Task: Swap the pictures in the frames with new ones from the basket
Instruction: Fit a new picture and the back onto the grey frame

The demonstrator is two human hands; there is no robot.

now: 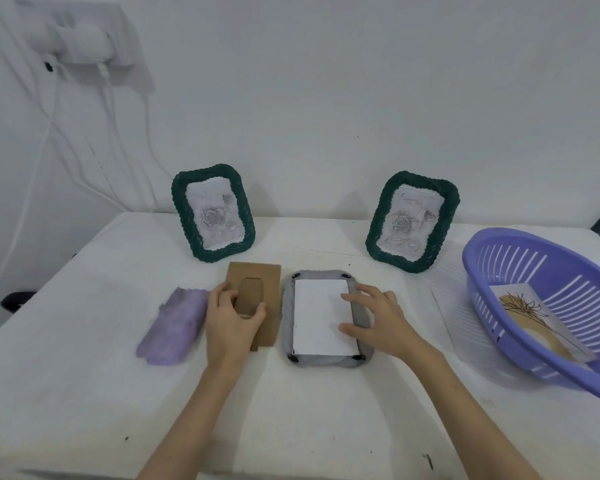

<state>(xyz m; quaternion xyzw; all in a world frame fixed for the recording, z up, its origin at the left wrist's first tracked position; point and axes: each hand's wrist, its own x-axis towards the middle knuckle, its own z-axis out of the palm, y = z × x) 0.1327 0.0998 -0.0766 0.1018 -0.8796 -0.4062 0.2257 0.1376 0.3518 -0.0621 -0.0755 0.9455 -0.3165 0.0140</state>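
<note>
A grey frame (290,348) lies face down in the middle of the table, with the white back of a picture (321,317) showing inside it. My right hand (378,317) rests on the frame's right edge, fingers spread and touching the white sheet. My left hand (231,317) grips the stand flap of the brown cardboard backing (257,277), which lies just left of the frame. Two dark green frames (212,212) (413,221) with rose pictures stand upright at the back. The purple basket (499,251) at the right holds a picture with a plant drawing (530,313).
A folded lilac cloth (174,327) lies left of the cardboard backing. White cables (49,140) hang down the wall at the left from a socket. A white cloth (84,375) covers the table. The basket sits tilted at the right edge.
</note>
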